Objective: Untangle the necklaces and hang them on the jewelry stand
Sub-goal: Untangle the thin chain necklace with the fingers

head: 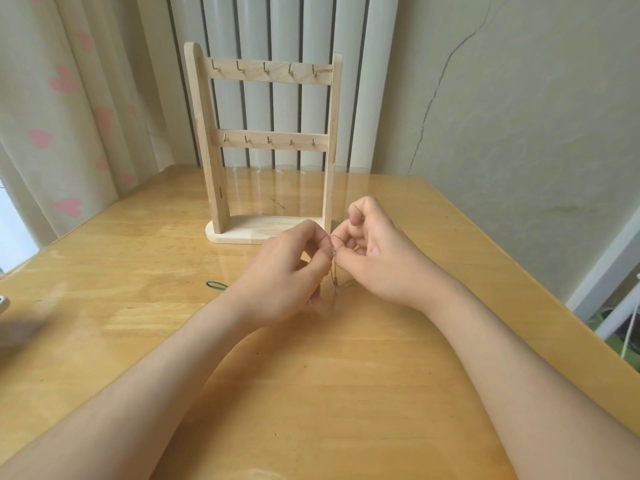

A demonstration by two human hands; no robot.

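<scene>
Two bare arms reach out over the wooden table (311,393). The two hands meet in the middle, just above the table top. The left hand (287,271) has its fingers curled, and its fingertips pinch a thin chain necklace (334,275). The right hand (377,258) pinches the same chain right beside it, with its other fingers bent up. The fingertips of both hands almost touch. The rest of the chain hangs down between the hands toward the table. It is very thin, so I cannot tell where the knot is or if there is more than one chain.

A thin green loop (216,285) lies flat on the table near the left wrist. It may be another necklace, but I cannot be sure.

Farther back stands the wooden jewelry stand (207,133). It is upright, close behind the hands. Its two rows of little hooks (266,68) have nothing on them.

So I think this is the untangling step, and no necklace hangs yet. Next, the fingers need to pull the chain apart gently, with small tugs, so it does not snap. Then the hands must lift it up to a hook.
</scene>
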